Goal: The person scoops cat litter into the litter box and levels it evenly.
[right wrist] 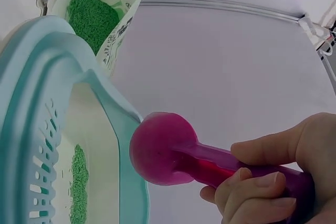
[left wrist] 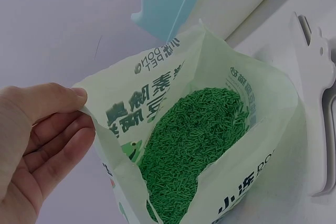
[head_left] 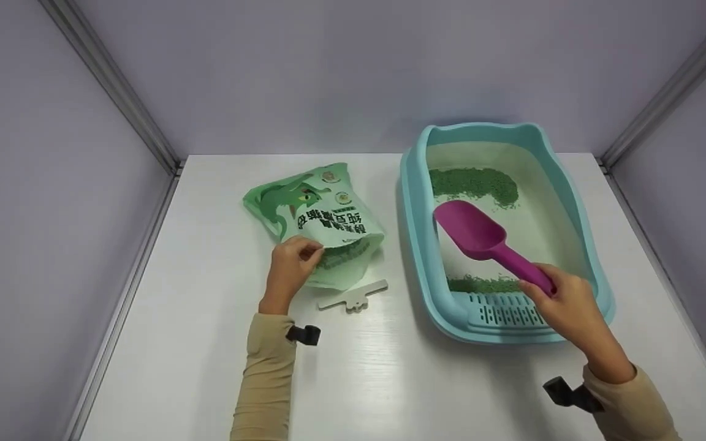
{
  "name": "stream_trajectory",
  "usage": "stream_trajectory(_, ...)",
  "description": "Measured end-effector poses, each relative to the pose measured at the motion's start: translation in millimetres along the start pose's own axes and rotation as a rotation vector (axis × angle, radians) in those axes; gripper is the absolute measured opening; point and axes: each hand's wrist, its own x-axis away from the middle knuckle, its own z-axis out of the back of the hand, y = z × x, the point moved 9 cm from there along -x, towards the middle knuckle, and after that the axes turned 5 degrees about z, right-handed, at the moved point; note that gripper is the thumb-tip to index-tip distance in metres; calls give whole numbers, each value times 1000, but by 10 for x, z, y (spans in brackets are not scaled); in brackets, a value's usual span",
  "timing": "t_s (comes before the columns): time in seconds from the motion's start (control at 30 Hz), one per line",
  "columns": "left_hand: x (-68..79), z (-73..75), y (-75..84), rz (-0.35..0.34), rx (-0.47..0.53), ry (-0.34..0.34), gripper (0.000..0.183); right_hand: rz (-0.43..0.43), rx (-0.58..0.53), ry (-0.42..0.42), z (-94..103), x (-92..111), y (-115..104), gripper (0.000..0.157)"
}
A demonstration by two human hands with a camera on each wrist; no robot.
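My left hand (head_left: pixel 293 264) pinches the rim of a light green cat litter bag (head_left: pixel 334 211) between thumb and fingers. The bag's mouth gapes, and green litter pellets (left wrist: pixel 194 145) lie inside it. In the right wrist view, my right hand (right wrist: pixel 278 177) grips the handle of a magenta scoop (right wrist: pixel 163 148). Seen from the head view, the scoop's bowl hangs over the left part of a blue litter box (head_left: pixel 417 245), with no pellets visible in it. Green pellets lie in one patch (head_left: pixel 475 185) at the box's far end and another patch (head_left: pixel 482 285) near its slotted step.
A pale grey sealing clip (head_left: pixel 354 296) lies on the white table (head_left: pixel 353 380) just in front of the bag. Tall pale panels (head_left: pixel 353 73) enclose the back and both sides. The litter box takes up the table's right part.
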Motion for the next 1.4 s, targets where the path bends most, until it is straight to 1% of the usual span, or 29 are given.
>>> stream_trajectory(0.27,0,10,8,-18,2,15,5,45,-15,14,38,49,-146,28)
stream_trajectory(0.37,-3,12,7,-21,5,20,4,50,-14,11,27,54,-190,27)
stream_trajectory(0.53,-6,2,3,-23,6,16,5,46,-32,-7,-28,59,-226,28)
stream_trajectory(1.0,-7,8,-2,-28,0,21,4,90,-71,-19,-173,84,-348,26)
stream_trajectory(1.4,-1,7,4,-17,-4,17,5,76,-80,-100,-349,110,-449,25)
